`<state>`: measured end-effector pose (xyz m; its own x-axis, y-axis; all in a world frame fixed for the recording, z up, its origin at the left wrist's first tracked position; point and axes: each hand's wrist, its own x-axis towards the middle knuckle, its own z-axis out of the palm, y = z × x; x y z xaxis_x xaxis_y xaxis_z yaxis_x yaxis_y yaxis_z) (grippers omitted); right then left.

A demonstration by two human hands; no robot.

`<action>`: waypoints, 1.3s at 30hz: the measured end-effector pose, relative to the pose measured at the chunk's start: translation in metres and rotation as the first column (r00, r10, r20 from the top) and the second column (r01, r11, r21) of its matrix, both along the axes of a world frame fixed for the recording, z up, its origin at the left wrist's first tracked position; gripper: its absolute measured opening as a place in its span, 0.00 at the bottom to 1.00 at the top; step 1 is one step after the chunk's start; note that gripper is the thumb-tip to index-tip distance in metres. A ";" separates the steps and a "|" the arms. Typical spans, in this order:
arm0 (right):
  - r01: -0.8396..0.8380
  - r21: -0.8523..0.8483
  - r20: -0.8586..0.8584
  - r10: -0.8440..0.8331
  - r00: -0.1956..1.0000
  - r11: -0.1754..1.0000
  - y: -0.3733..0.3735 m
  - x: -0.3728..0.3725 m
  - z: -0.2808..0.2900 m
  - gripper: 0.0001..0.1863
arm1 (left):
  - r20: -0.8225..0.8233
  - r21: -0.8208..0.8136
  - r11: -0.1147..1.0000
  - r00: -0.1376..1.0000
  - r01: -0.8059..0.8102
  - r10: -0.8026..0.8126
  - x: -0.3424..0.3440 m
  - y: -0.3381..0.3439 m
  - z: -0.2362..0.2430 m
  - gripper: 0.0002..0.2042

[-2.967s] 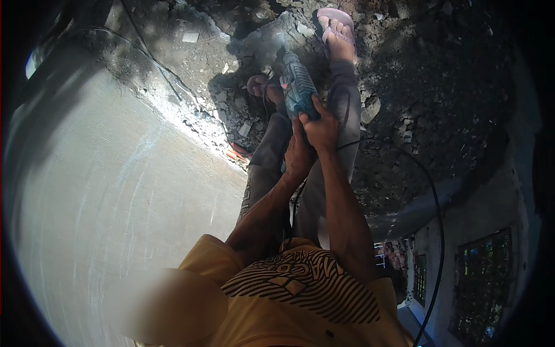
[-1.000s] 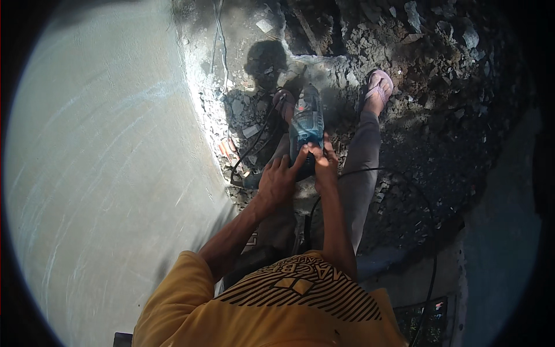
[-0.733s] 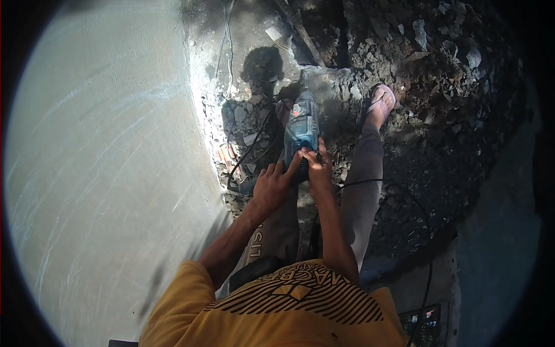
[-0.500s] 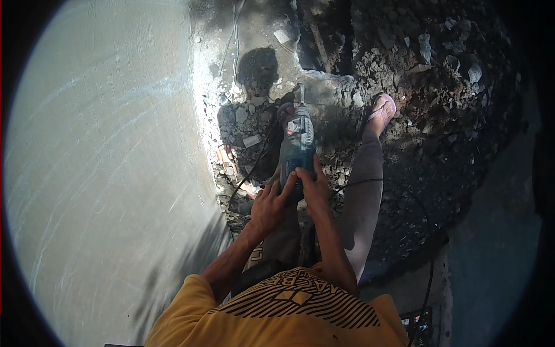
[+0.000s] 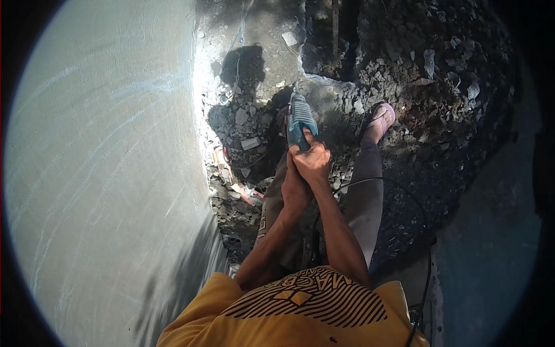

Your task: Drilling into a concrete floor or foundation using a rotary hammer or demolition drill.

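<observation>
A teal and grey hammer drill (image 5: 300,118) points away from me, its bit end low over the broken ground beside the edge of a concrete slab. My right hand (image 5: 314,162) is wrapped over the back of the drill, with a finger stretched forward along its body. Just behind and to the left, my left hand (image 5: 295,188) grips the rear of the drill, pressed against the right hand. The handle is mostly hidden by both hands. A dark power cord (image 5: 404,188) curves off to the right and back past my side.
A pale smooth wall (image 5: 110,162) rises on the left. Ahead lies a dark hole (image 5: 324,40) with a broken concrete edge. Rubble (image 5: 428,104) covers the right side. Red and white scraps (image 5: 231,179) lie by the wall. My sandaled right foot (image 5: 380,120) stands on rubble.
The drill has been turned about its length and drawn more upright. My left hand has shifted right, from the drill's side to its rear, and both hands now sit together.
</observation>
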<state>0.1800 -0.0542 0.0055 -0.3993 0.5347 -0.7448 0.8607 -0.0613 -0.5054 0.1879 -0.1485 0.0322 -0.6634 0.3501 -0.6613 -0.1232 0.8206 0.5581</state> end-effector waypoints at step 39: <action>-0.114 -0.063 -0.231 0.097 0.968 0.992 -0.007 0.056 0.018 0.44 | 0.264 0.261 0.658 0.707 -0.707 0.656 -0.063 0.081 0.002 0.35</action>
